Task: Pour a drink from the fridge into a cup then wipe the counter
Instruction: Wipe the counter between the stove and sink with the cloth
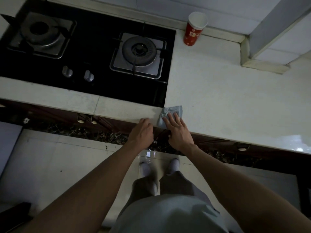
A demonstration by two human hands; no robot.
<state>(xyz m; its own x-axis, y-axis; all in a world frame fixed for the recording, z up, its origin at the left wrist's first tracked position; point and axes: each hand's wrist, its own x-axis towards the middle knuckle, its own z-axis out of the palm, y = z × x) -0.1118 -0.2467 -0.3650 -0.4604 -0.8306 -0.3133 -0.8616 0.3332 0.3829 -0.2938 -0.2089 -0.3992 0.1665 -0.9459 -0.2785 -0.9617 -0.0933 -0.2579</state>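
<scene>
Fingers: on my right hand (178, 132) they lie flat and spread, pressing a pale blue cloth (171, 113) down onto the counter (227, 98); nothing is pinched, the palm simply bears on it.
Left hand: my left hand (143, 131) is loosely curled, empty as far as I can see, its knuckles resting at the counter's front edge just beside the cloth.
Cloth: crumpled, sitting at the front edge of the counter, touching the near right corner of the black gas hob (84, 52).
Cup: a red paper cup (193, 29) stands upright at the back edge against the wall, well apart from my hands; I cannot tell from here what is inside it.
Drink container: none in view.
Step in hand: wiping, I judge, since the cup is set aside and the cloth is under my palm.
Progress: late in the task; the wide stretch of counter to the right looks mostly untouched by the cloth's position.
Next move: keep even downward pressure and sweep the cloth along the front edge and out to the right, steering clear of the cup so it is not knocked.
</scene>
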